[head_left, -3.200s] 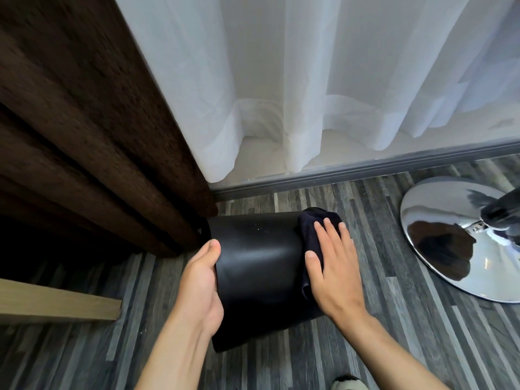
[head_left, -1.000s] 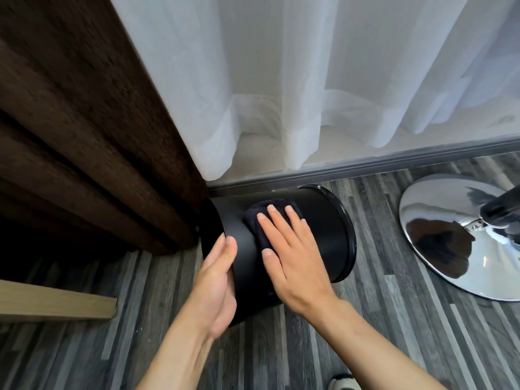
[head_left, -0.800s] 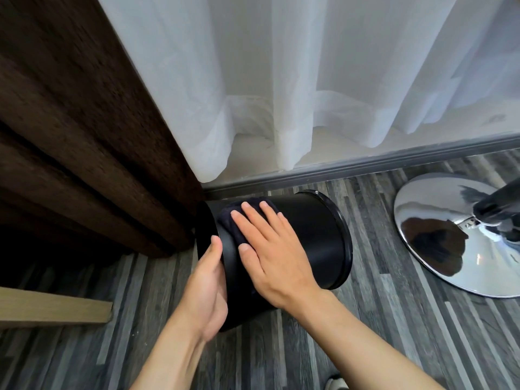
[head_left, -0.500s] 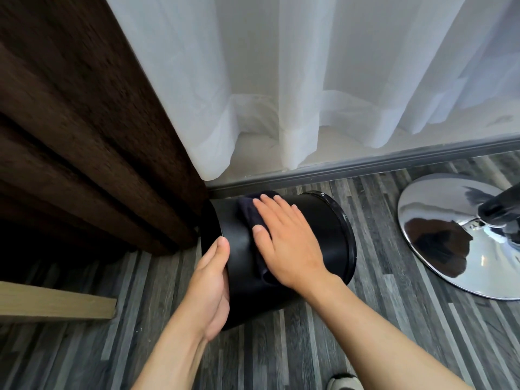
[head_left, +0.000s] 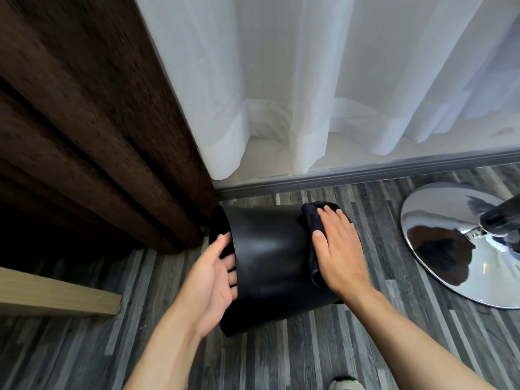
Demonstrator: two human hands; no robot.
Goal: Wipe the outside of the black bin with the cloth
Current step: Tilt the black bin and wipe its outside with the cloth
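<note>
Right hand point(head_left: 339, 257) lies flat and spread, fingers together, pressing the cloth point(head_left: 311, 220) onto the far-right end of the bin point(head_left: 267, 257). That bin is on its side on the floor point(head_left: 281, 361), just in front of the brown curtain point(head_left: 84, 122) and the window track, well clear of the chrome base point(head_left: 464, 243) off to its right. Left hand point(head_left: 213, 282) is open too, palm cupped against the bin's left rim, fingers curling over the edge and steadying it. By the look of it, the bin is light, rigid and smooth, so it should roll freely; bracing at the rim is the sensible hold. Cloth is soft and dark, bunched under the palm, part hanging down the bin's side. It should slide easily over that glossy wall, needing only flat pressure.
</note>
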